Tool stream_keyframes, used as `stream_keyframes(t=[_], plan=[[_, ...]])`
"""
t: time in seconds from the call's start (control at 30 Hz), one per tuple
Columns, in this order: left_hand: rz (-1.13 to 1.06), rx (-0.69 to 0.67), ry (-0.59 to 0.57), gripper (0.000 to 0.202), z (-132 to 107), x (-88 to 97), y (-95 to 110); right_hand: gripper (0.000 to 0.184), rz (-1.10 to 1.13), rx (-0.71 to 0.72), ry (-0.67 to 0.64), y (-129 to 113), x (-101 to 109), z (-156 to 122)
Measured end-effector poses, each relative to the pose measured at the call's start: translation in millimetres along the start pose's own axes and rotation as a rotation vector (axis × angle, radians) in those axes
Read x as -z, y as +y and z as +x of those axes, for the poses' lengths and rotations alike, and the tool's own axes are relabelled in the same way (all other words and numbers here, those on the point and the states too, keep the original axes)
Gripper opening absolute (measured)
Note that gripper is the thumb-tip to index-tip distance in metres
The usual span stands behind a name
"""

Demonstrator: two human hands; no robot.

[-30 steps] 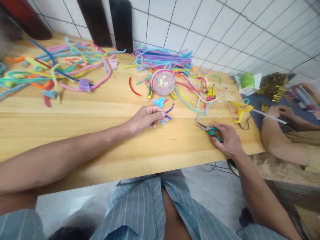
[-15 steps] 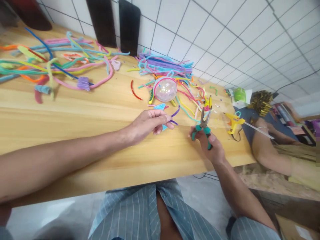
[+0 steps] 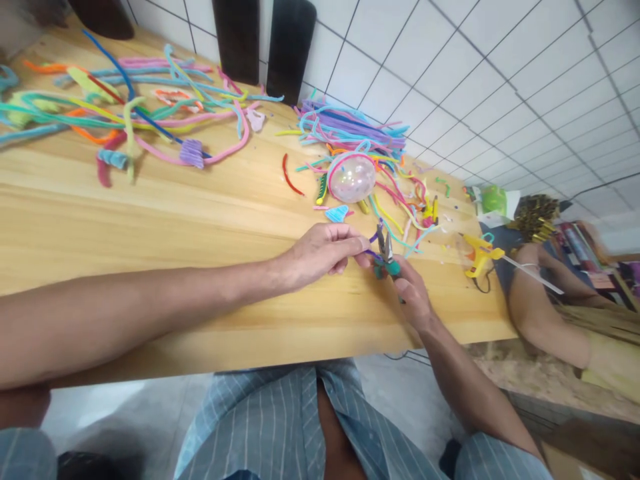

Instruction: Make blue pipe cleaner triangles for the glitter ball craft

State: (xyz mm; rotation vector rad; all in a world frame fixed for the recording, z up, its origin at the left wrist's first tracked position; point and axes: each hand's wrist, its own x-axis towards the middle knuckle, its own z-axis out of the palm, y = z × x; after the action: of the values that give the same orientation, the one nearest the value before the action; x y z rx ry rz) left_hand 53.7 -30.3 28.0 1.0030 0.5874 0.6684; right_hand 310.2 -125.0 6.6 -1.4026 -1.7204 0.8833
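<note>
Between its fingertips my left hand [image 3: 333, 252] pinches a short purple pipe cleaner [image 3: 373, 254], bent with its ends pointing right. My right hand [image 3: 413, 293] is wrapped round green-handled pliers [image 3: 385, 250]. The plier jaws point up, slightly parted, right at the purple ends; whether they touch cannot be told. Just beyond my left hand lies a blue triangular pipe cleaner piece [image 3: 337, 213]. Behind it rests a clear dome with a pink rim [image 3: 352, 178], and a curved red piece [image 3: 291, 175] lies to its left.
Loose coloured pipe cleaners [image 3: 190, 123] spread over the left of the wooden table [image 3: 150, 233]. A purple and blue bundle [image 3: 353, 130] lies by the tiled wall. On the right are a yellow glue gun [image 3: 483, 255] with a glue stick and another person's arm [image 3: 543, 307].
My right hand has brought the pliers left and closer to my left hand, their handles and jaws less spread. The purple pipe cleaner now meets the jaws in view. The camera view has shifted.
</note>
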Motion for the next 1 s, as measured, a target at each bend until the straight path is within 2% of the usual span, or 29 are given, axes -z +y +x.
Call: stream_keyframes(t=[0.2,0.43,0.6,0.73,1.0], plan=[[-0.018,-0.117,0.069,0.019,2,3.0,3,0.058,0.004,-0.041,-0.002,6,-3,-4],[0.048,-0.016,-0.035,0.017,1,2.3,-1,0.058,-0.007,-0.042,-0.005,-4,-8,5],[0.100,-0.006,-0.027,0.013,3,5.6,-9,0.059,-0.002,-0.039,-0.037,-7,-15,11],[0.137,-0.001,-0.038,0.014,5,7.9,-14,0.058,0.012,-0.012,-0.013,-3,-19,12],[0.156,0.021,-0.042,0.013,4,8.1,-13,0.062,-0.007,0.013,-0.009,-2,-23,14]])
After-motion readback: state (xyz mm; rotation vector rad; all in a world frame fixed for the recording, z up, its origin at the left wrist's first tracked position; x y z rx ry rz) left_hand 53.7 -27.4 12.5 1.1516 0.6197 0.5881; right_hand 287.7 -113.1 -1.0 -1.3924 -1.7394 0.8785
